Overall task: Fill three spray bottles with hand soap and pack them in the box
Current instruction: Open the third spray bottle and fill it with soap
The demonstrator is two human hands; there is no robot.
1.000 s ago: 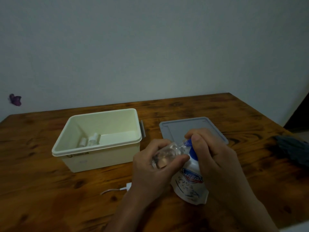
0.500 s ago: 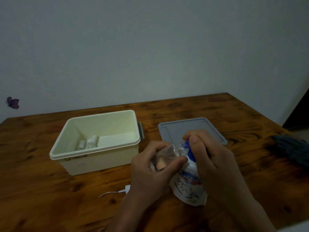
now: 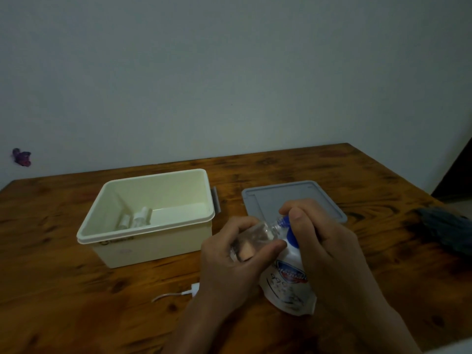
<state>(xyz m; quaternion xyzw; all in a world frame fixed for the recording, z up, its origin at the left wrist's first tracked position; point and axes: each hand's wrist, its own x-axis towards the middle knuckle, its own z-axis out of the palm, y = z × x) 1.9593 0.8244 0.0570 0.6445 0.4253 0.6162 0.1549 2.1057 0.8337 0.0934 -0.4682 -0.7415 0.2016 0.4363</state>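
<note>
We hold a clear spray bottle (image 3: pixel 255 237) to the blue spout of a hand soap pouch (image 3: pixel 290 284) over a wooden table (image 3: pixel 76 302).

Our left hand (image 3: pixel 229 261) wraps its curled fingers around the tilted bottle, whose open neck meets the pouch's spout; our right hand (image 3: pixel 324 241) grips the pouch near its top, thumb pressed against the blue spout, with the pouch's base touching the table. To the left, the cream box (image 3: pixel 153 241) stands open with 2 small spray bottles (image 3: pixel 135 219) lying inside at its left end. Its grey lid (image 3: pixel 275 198) lies flat just behind our hands. A white cable (image 3: pixel 176 295) sits near our left wrist, and a dark cloth (image 3: pixel 447 226) lies at the table's right edge.
</note>
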